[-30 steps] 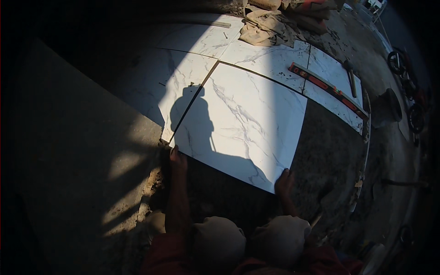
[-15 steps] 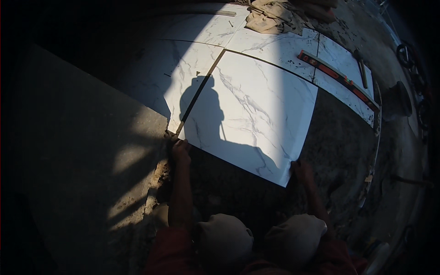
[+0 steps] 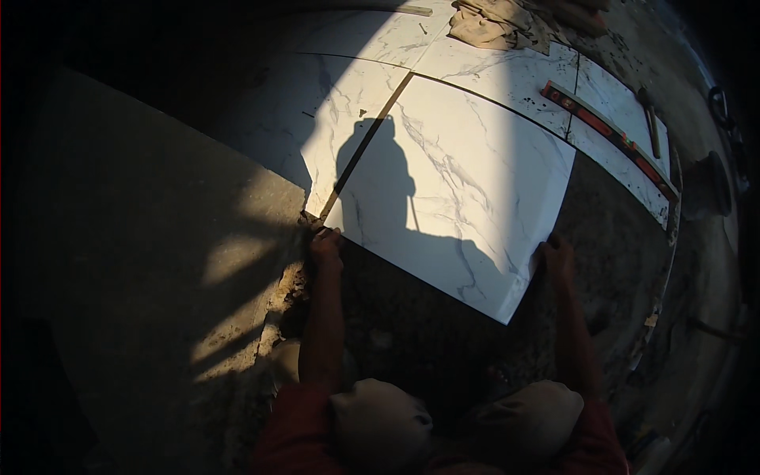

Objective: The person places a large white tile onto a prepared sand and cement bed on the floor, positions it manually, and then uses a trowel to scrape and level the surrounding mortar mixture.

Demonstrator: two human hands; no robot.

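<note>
A large white floor tile (image 3: 467, 182) with grey marble veins lies in front of me, my shadow falling across it. Dark gaps part it from the laid tiles on its left and far sides. My left hand (image 3: 326, 245) is closed on its near left corner, fingertips at the edge. On the right edge, some way beyond the near right corner, my right hand (image 3: 559, 260) grips the tile from the side. Both hands are in shade, and the undersides of the fingers are hidden.
Beyond the tile, a red spirit level (image 3: 609, 134) and a hammer (image 3: 650, 123) rest on other marbled tiles (image 3: 348, 103). A crumpled tan cloth (image 3: 491, 24) lies at the back. A dark bucket (image 3: 704, 190) stands right. Dark bedding (image 3: 609, 229) borders the tile; a grey slab (image 3: 158, 214) lies left.
My right hand has slid away from the near right corner, farther up the right edge. My left hand stays at the near left corner. The whole view has shifted slightly.
</note>
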